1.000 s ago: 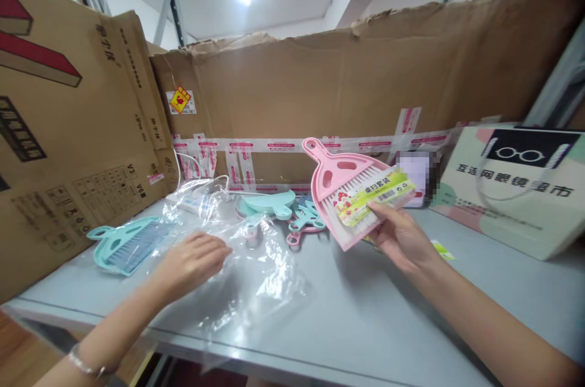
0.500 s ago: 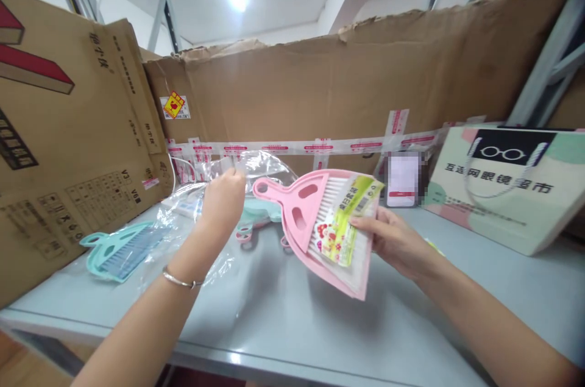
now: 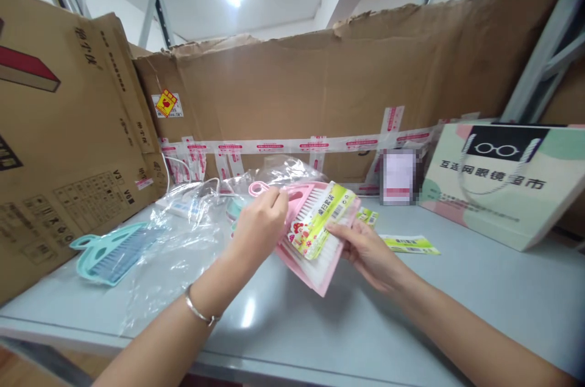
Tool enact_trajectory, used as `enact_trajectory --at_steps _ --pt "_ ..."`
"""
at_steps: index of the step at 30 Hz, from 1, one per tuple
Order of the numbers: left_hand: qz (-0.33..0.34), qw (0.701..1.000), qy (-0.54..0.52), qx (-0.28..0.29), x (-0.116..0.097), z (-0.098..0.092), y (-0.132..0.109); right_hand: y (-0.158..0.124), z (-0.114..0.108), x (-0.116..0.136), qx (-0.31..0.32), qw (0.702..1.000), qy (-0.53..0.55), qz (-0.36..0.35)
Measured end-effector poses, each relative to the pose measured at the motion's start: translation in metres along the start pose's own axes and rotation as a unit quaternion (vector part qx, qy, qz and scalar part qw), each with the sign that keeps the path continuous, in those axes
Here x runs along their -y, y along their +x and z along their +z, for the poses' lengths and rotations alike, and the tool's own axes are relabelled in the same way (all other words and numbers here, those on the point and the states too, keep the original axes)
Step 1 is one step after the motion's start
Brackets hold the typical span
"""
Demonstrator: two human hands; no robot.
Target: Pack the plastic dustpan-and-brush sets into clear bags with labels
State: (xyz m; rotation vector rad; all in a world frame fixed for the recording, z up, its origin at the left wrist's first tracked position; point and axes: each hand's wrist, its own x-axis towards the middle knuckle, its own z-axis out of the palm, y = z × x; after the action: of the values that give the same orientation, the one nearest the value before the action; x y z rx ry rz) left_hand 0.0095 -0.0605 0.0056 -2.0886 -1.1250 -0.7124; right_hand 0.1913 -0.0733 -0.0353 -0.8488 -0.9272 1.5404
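The pink dustpan (image 3: 300, 269), with its brush (image 3: 331, 253) and label (image 3: 315, 230), is tilted above the tabletop (image 3: 466, 259) — likely light, stiffish plastic, best taken by handle or rim, sparing the flexible bristles. The right hand (image 3: 368, 248) grips its wide side; the left hand (image 3: 262, 216) curls near its handle — hold unclear. Left of the dustpan lie a clear plastic bag (image 3: 183, 253), contents uncertain, and a teal dustpan (image 3: 94, 255); right of it stands a paper bag (image 3: 493, 207), contents hidden.

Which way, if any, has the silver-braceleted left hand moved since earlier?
Yes: the left hand has moved right, judged against the yellow square sticker on the brown cardboard.
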Motion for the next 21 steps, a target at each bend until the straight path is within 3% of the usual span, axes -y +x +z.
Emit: enact_trajectory --at_steps 4,8,10,11,13,15,17,18,19,21 --pt "0.033 0.999 -0.023 -0.007 -0.011 0.001 0.005 0.002 0.004 -0.008 -0.035 0.997 0.062 -0.033" --pt "0.079 0.988 -0.134 -0.01 -0.016 0.002 0.005 0.007 0.003 -0.007 -0.085 0.986 0.12 -0.08" --pt "0.024 0.976 -0.205 -0.067 -0.013 0.004 0.004 0.007 0.003 -0.006 -0.101 0.98 0.144 -0.091" --pt "-0.046 0.963 -0.243 -0.104 -0.01 0.006 0.004 0.007 0.003 -0.006 -0.107 0.978 0.155 -0.094" --pt "-0.232 0.9 -0.344 -0.134 -0.003 0.011 0.002 0.007 0.004 -0.007 -0.112 0.975 0.167 -0.099" --pt "-0.366 0.786 -0.496 -0.046 -0.001 0.017 -0.001 0.007 0.006 -0.009 -0.112 0.974 0.165 -0.109" --pt "-0.376 0.664 -0.637 0.107 -0.004 0.021 -0.004 0.006 0.008 -0.011 -0.105 0.975 0.158 -0.116" --pt "-0.355 0.619 -0.683 0.155 -0.007 0.022 -0.005 0.007 0.009 -0.013 -0.098 0.977 0.154 -0.113" --pt "-0.336 0.59 -0.713 0.174 -0.01 0.023 -0.006 0.007 0.01 -0.014 -0.09 0.979 0.149 -0.106" --pt "-0.322 0.57 -0.741 0.154 -0.014 0.024 -0.008 0.009 0.009 -0.014 -0.079 0.984 0.137 -0.083"
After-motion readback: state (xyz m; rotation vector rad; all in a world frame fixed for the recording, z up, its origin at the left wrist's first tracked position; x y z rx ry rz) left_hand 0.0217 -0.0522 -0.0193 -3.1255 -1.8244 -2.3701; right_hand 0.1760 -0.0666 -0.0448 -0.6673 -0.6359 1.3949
